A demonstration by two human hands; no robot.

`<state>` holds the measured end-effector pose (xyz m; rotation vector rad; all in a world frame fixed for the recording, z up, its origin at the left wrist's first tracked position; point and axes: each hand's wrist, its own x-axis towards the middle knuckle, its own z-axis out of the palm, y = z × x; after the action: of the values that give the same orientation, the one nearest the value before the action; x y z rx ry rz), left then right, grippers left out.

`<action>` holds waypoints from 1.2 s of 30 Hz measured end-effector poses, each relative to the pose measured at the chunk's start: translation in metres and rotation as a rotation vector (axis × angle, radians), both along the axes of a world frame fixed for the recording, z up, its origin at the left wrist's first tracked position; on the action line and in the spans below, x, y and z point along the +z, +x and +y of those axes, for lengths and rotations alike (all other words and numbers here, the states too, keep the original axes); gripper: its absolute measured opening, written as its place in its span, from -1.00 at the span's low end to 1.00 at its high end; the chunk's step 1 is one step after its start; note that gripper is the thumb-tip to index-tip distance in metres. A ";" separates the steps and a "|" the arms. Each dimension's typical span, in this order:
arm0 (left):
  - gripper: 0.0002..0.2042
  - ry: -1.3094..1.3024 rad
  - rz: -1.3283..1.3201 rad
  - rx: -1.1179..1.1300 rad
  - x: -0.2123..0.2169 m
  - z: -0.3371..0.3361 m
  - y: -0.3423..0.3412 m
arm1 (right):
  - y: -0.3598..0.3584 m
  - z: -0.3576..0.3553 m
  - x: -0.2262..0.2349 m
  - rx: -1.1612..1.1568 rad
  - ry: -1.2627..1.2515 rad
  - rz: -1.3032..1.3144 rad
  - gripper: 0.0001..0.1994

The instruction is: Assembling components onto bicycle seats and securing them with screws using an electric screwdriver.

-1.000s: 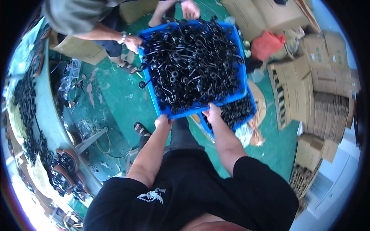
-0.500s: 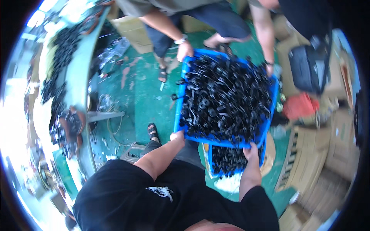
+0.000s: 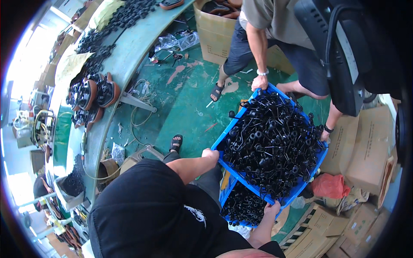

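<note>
Head view: a blue crate (image 3: pixel 227 137) heaped with black metal parts (image 3: pixel 273 146) is held up above the green floor (image 3: pixel 185 107) by two people at once. The near left corner of its rim is gripped by the left hand (image 3: pixel 211 154), whose grip is closed around the plastic edge. The near right corner is clasped by the right hand (image 3: pixel 272 209), fingers curled over the rim from below. The far side of the crate is carried by another person in a grey shirt and dark shorts; one hand of theirs (image 3: pixel 259 82) is closed on the far corner, and the other hand (image 3: pixel 325 135), with a dark wristband, is placed at the right-hand corner.

Directly beneath the raised crate a second blue crate (image 3: pixel 226 195) is seen on the floor, also filled with black parts. A red bag (image 3: pixel 329 185) lies just beside it, among stacked cardboard boxes (image 3: pixel 365 155). To the left a long curved green surface (image 3: pixel 124 56) is loaded with more black parts. A black monitor (image 3: pixel 344 56) stands at the upper right, behind the other person.
</note>
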<state>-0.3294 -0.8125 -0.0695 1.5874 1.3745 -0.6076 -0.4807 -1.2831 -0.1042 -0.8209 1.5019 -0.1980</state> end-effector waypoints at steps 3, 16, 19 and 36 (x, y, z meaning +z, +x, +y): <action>-0.85 -0.029 -0.002 0.094 0.024 -0.006 -0.002 | -0.012 -0.008 0.020 0.046 0.004 -0.056 -0.92; -0.86 0.023 -0.194 0.219 0.202 0.182 -0.046 | 0.023 0.162 0.125 0.170 0.159 -0.148 -0.95; -0.85 0.002 -0.300 0.177 0.265 0.285 -0.004 | 0.060 0.258 0.156 0.166 0.243 -0.164 -0.93; -0.85 0.119 -0.532 -0.031 0.373 0.750 0.220 | 0.207 0.729 0.265 0.176 0.556 -0.389 -0.89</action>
<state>-0.1092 -0.0629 0.3039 1.7091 0.9984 -0.1007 -0.2732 -0.5545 0.1608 -0.4279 1.0337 0.1805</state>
